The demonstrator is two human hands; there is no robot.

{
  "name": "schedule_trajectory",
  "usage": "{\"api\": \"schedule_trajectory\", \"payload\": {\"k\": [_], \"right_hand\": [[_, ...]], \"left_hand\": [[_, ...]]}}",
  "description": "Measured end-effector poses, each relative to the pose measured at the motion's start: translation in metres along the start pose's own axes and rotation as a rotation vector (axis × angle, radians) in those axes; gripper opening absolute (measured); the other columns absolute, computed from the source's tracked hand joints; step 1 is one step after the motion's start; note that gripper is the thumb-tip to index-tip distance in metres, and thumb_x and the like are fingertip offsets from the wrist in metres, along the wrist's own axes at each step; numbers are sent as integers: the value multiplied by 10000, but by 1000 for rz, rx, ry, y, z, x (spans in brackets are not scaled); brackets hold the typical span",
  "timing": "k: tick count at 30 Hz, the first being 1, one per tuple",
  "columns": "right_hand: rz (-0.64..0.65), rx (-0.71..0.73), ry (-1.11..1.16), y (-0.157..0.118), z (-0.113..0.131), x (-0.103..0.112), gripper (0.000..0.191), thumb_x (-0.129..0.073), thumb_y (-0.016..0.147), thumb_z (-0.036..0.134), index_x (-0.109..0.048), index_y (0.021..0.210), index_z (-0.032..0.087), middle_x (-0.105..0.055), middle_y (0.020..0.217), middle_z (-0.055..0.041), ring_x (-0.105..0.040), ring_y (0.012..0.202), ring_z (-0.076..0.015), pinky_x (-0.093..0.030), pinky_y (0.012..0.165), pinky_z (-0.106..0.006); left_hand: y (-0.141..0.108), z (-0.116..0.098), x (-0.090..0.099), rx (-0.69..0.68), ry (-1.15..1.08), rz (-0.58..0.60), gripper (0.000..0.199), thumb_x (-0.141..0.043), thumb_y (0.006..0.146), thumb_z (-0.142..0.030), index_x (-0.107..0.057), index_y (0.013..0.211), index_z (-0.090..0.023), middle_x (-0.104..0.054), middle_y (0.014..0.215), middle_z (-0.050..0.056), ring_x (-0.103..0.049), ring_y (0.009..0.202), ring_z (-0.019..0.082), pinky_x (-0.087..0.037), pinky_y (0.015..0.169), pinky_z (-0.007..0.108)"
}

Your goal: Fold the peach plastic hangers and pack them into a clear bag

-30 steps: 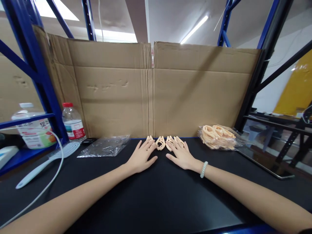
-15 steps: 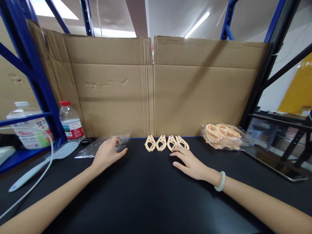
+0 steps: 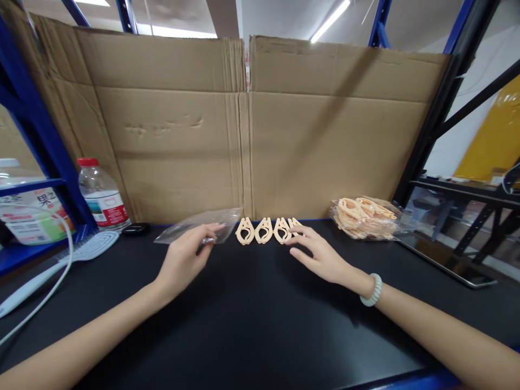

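My left hand (image 3: 187, 257) pinches the edge of a clear plastic bag (image 3: 182, 227), which lifts partly off the black tabletop. To the right of the bag, several beige plastic pieces that look like folded travel hangers stand in a row: one at the left end (image 3: 245, 232), one in the middle (image 3: 264, 232) and another (image 3: 281, 231) beside it. My right hand (image 3: 320, 254) is over the rightmost piece (image 3: 294, 222) and hides most of it. Its fingers are apart; whether they touch that piece I cannot tell.
A clear bag full of beige pieces (image 3: 361, 216) lies at the back right, beside a dark tablet (image 3: 450, 262). On the left are a hairbrush (image 3: 89, 246), a white cable (image 3: 65, 271), a small black object (image 3: 136, 229) and a bottle with a red cap (image 3: 103, 195). Cardboard (image 3: 174, 146) walls the back.
My left hand has taken hold of the plastic bag and drawn it to the right, raising it. My right hand stays by the rightmost piece. The camera view has shifted slightly.
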State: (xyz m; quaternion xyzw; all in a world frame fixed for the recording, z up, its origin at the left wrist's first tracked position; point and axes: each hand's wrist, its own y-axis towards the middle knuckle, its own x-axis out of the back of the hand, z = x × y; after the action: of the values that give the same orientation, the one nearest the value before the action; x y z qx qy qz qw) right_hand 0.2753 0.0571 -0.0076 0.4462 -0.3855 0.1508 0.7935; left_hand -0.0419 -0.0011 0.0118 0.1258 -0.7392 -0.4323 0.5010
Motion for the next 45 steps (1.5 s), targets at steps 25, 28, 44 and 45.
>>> {"api": "schedule_trajectory", "payload": {"k": [25, 28, 44, 45], "right_hand": [[563, 137, 47, -12, 37, 13, 640, -441, 949, 487, -259, 1494, 205, -159, 1580, -93, -75, 1459, -246, -124, 1184, -462], [615, 146, 29, -12, 42, 11, 646, -425, 951, 496, -232, 1501, 216, -131, 1583, -96, -46, 1458, -262, -119, 1178, -484], [664, 146, 124, -14, 50, 6, 712, -486, 928, 485, -150, 1512, 252, -161, 1570, -86, -89, 1446, -295, -106, 1165, -538], [676, 144, 118, -14, 50, 6, 719, -486, 928, 486, -152, 1513, 235, -164, 1568, -96, -85, 1446, -298, -107, 1165, -539]], "left_hand": [[-22, -62, -5, -277, -643, 405, 218, -469, 732, -95, -666, 757, -185, -613, 1145, 88, -485, 1134, 286, -440, 950, 468], [-20, -62, -6, -193, -646, 334, 301, -459, 860, -154, -686, 665, -191, -677, 1066, 76, -545, 1082, 265, -471, 927, 424], [-14, -57, -12, -88, -700, 469, 492, -481, 709, 7, -641, 1119, -214, -635, 1235, 71, -559, 1181, 238, -454, 1016, 444], [-14, -57, -10, -109, -714, 506, 597, -443, 639, 30, -623, 1149, -223, -621, 1260, 61, -530, 1216, 244, -425, 1041, 465]]}}
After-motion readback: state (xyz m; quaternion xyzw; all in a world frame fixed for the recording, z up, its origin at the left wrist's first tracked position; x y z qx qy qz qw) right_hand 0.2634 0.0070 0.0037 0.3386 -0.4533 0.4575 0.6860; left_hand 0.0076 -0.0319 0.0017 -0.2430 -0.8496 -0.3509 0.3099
